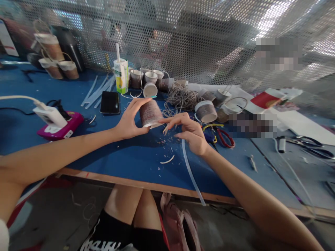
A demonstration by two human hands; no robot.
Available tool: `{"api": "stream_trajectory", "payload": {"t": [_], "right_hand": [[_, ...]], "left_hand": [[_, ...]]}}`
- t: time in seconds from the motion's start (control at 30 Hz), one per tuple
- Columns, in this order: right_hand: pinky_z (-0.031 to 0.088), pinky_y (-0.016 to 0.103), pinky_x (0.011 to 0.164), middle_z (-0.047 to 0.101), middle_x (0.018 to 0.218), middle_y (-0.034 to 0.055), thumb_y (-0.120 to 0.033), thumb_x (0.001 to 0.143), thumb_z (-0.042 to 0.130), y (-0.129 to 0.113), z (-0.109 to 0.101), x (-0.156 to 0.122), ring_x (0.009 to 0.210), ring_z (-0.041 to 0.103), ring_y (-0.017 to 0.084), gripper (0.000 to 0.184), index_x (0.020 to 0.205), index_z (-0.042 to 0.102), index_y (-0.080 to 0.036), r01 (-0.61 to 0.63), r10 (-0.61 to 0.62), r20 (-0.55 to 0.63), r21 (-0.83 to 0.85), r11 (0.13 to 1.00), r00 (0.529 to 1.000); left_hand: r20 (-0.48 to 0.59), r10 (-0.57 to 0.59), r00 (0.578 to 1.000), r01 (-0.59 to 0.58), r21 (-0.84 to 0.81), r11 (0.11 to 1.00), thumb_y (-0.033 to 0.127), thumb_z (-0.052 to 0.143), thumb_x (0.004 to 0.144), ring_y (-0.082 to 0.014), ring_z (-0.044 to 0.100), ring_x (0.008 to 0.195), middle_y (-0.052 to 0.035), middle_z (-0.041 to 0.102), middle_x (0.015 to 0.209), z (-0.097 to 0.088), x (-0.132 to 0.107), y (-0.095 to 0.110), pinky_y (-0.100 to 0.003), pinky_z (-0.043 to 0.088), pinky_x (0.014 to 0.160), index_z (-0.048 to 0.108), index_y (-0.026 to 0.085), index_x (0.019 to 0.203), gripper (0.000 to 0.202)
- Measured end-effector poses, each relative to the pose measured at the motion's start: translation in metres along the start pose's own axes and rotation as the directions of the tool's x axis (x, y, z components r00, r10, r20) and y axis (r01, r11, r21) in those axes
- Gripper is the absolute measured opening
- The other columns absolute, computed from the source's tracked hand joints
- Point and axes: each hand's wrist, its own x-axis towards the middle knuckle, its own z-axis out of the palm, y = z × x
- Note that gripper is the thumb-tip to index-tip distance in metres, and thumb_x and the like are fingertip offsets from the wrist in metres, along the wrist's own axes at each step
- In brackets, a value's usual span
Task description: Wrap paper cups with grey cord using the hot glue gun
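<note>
**Clasped in our left hand: a cord-wrapped cup, right of the phone**

Our left hand [128, 122] closes on the cord-wrapped cup [149, 113], thumb beneath and fingers over the top, holding it tilted on its side above the blue table [125, 160], just right of the black phone [110, 103]. Our right hand [192, 134] sits further right of the phone, with its index finger stretched out to touch the cup's lower edge and the other fingers loosely curled. A translucent plastic strip [191, 174] runs from under that hand to the table's near edge and over it, but we cannot tell whether the fingers actually pinch it.

Pale trimmings [167, 160] lie on the table below the cup, nearer us than the phone. A juice carton [120, 75] with a straw stands just behind the phone. A tangle of cord [180, 97] lies to the phone's right, beyond the cup. Red-handled pliers [225, 137] rest far right of the phone, past our right hand. A pink box [59, 127] carrying a white charger sits to the phone's left.
</note>
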Motion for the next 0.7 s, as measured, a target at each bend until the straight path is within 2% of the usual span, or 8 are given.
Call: {"api": "stream_trajectory", "payload": {"t": [0.1, 0.27, 0.4, 0.5, 0.6, 0.7], "right_hand": [[0.038, 0.054, 0.104, 0.078, 0.101, 0.0037, -0.012, 0.061, 0.054, 0.003, -0.001, 0.000, 0.109, 0.063, 0.031, 0.023, 0.076, 0.068, -0.023, -0.012, 0.019, -0.087, 0.076, 0.997, 0.996], [0.046, 0.050, 0.101, 0.080, 0.097, 0.0022, -0.010, 0.058, 0.052, 0.006, -0.003, 0.002, 0.102, 0.070, 0.029, 0.022, 0.069, 0.067, -0.022, -0.008, 0.048, -0.196, 0.201, 0.980, 0.979], [0.051, 0.048, 0.097, 0.080, 0.089, 0.0034, -0.012, 0.055, 0.050, 0.007, -0.004, 0.005, 0.101, 0.072, 0.029, 0.019, 0.064, 0.064, -0.021, -0.019, 0.096, -0.251, 0.292, 0.956, 0.963], [0.052, 0.048, 0.094, 0.079, 0.086, 0.0043, -0.013, 0.055, 0.050, 0.009, -0.005, 0.007, 0.097, 0.073, 0.029, 0.016, 0.061, 0.062, -0.021, -0.043, 0.127, -0.283, 0.286, 0.957, 0.951], [0.055, 0.045, 0.083, 0.077, 0.078, 0.0052, -0.016, 0.055, 0.049, 0.014, -0.007, 0.008, 0.087, 0.072, 0.027, 0.012, 0.058, 0.059, -0.022, -0.070, 0.152, -0.315, 0.256, 0.964, 0.937], [0.051, 0.034, 0.064, 0.071, 0.070, 0.0041, -0.017, 0.059, 0.049, 0.020, -0.011, 0.009, 0.072, 0.067, 0.021, 0.007, 0.059, 0.054, -0.022, -0.097, 0.177, -0.400, 0.213, 0.972, 0.899]], "left_hand": [[-0.052, 0.054, 0.997, -0.055, -0.022, 0.998, 0.050, 0.068, 0.083, -0.0287, 0.056, 0.123, -0.0134, 0.056, 0.134, -0.001, 0.001, 0.001, -0.048, 0.053, 0.102, 0.038, 0.024, 0.145, 0.073], [-0.088, 0.071, 0.994, -0.077, -0.063, 0.995, 0.055, 0.067, 0.085, -0.0295, 0.055, 0.128, -0.0134, 0.053, 0.137, -0.001, 0.000, -0.002, -0.049, 0.050, 0.107, 0.035, 0.027, 0.147, 0.075], [-0.131, 0.059, 0.990, -0.082, -0.179, 0.980, 0.058, 0.065, 0.086, -0.0298, 0.051, 0.133, -0.0129, 0.048, 0.139, 0.002, -0.003, -0.006, -0.048, 0.051, 0.108, 0.033, 0.030, 0.149, 0.076], [-0.121, 0.030, 0.992, -0.058, -0.236, 0.970, 0.058, 0.066, 0.084, -0.0301, 0.049, 0.135, -0.0111, 0.045, 0.140, 0.003, -0.004, -0.007, -0.049, 0.050, 0.110, 0.033, 0.034, 0.150, 0.077], [-0.113, 0.009, 0.994, -0.038, -0.254, 0.966, 0.060, 0.067, 0.081, -0.0315, 0.047, 0.136, -0.0098, 0.044, 0.141, 0.002, -0.004, -0.006, -0.053, 0.047, 0.112, 0.033, 0.038, 0.149, 0.079], [-0.089, -0.022, 0.996, -0.001, -0.245, 0.969, 0.063, 0.067, 0.079, -0.0311, 0.046, 0.137, -0.0092, 0.043, 0.141, 0.001, -0.004, -0.005, -0.052, 0.047, 0.112, 0.031, 0.040, 0.148, 0.080]]}}
